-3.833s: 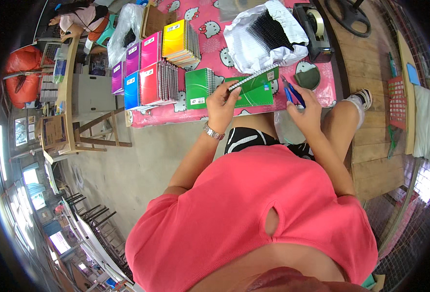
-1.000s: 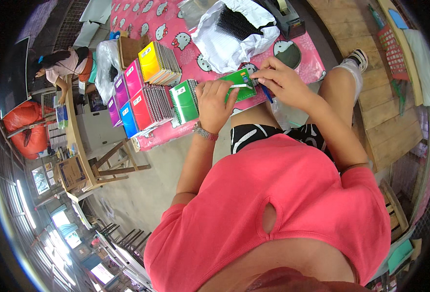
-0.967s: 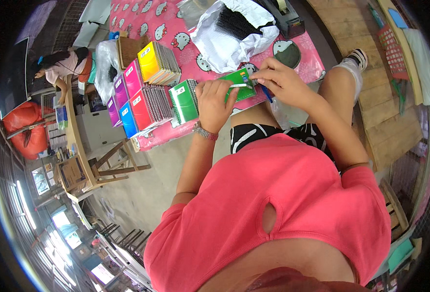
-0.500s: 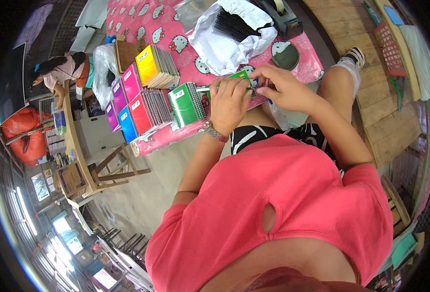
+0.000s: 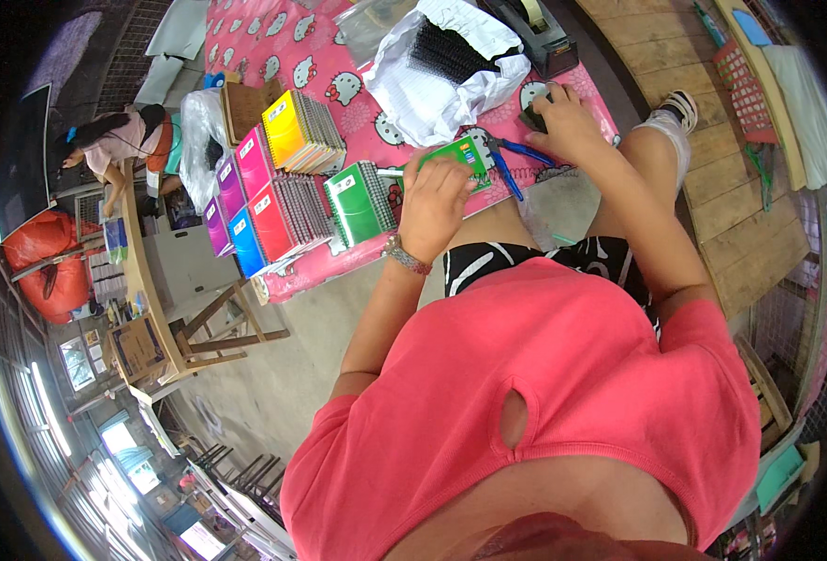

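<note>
A green notebook lies at the near edge of the table, and my left hand is closed over its left part. Beside its right end rest blue-handled pliers with their handles spread. A dark wire coil runs out from the notebook along the table edge. Farther right, my right hand curls its fingers over a dark green round object, which it mostly hides. A stack of green spiral notebooks stands just left of my left hand.
More spiral notebook stacks, yellow, red and blue, stand at the left. Behind are a white wrapping holding black coils and a tape dispenser. Another person leans over a wooden table at far left.
My right hand has left the notebook and reached right and away, onto the dark green round object. The pliers now lie uncovered on the table. My left hand stays on the notebook.
</note>
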{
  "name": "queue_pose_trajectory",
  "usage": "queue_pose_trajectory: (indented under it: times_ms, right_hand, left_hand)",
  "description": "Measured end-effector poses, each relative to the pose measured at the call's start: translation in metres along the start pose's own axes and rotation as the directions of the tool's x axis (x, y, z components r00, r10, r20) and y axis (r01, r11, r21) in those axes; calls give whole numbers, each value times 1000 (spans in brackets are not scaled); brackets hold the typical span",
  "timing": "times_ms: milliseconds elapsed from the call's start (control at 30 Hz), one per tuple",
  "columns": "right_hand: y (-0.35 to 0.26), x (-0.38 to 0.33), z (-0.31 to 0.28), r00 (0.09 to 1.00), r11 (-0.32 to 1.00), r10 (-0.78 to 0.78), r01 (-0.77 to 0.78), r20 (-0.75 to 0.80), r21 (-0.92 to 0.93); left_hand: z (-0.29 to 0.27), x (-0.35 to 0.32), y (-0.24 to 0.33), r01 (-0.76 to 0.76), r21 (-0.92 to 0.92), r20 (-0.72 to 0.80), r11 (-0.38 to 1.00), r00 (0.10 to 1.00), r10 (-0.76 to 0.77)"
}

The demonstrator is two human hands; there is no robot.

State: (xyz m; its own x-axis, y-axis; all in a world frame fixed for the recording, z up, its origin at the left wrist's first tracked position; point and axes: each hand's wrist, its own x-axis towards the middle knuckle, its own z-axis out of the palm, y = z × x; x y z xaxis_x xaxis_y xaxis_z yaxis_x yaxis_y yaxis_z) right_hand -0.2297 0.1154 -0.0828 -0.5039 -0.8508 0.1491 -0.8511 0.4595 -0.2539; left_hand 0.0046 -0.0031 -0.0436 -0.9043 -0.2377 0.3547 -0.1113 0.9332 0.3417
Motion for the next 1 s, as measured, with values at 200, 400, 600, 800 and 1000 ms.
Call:
queue_pose_trajectory:
  times_ms: [200,400,600,800,1000]
  right_hand:
    - [-24,17,-41,896,680,-351,43,273,732]
    - [-37,29,-42,664,582,-635,74,395,810]
    - [-33,27,-33,673,261,-650,-239,354,935]
    - [-35,28,-39,679,436,-621,-115,391,892]
    - [-36,26,-32,656,91,-686,-353,315,931]
  left_hand:
    - [-6,-10,13,268,248,-158,931,959,-234]
    - [0,-11,-1,144,3,-116,990,983,-142]
    - [-2,-4,-2,137,-31,-147,990,979,-140]
    - [-4,2,-2,135,-72,-157,988,977,-145]
    - [-3,0,-6,157,-85,-102,984,981,-166]
